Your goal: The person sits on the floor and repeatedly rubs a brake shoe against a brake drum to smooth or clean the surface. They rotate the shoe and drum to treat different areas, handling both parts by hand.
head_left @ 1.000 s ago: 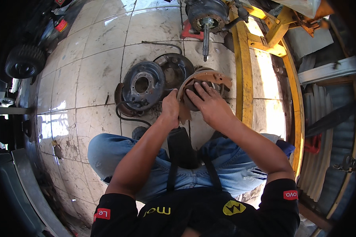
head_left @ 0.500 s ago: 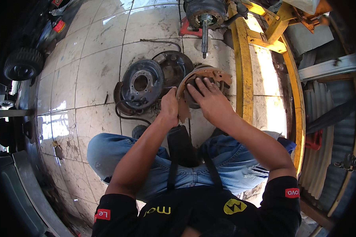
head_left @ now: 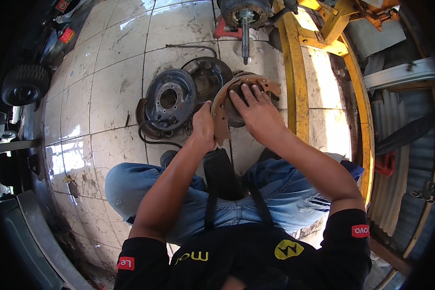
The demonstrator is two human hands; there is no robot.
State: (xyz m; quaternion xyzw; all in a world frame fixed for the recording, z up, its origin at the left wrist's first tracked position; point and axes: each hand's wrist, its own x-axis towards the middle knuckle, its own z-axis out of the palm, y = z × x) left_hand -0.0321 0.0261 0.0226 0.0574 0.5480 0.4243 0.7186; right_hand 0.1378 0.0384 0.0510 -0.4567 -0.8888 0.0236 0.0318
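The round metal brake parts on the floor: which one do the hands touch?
The right-most one, the plate with the curved brown brake shoes. The right hand lies flat on it; the left hand grips its edge. The two dark discs left of it lie untouched.

There are two hands, the left hand (head_left: 204,126) and the right hand (head_left: 254,109). I count two curved brake shoes (head_left: 221,107), one brake drum (head_left: 169,99), one round backing plate (head_left: 209,77), one axle hub (head_left: 244,12), one small wheel (head_left: 25,84) and one yellow frame (head_left: 297,72).
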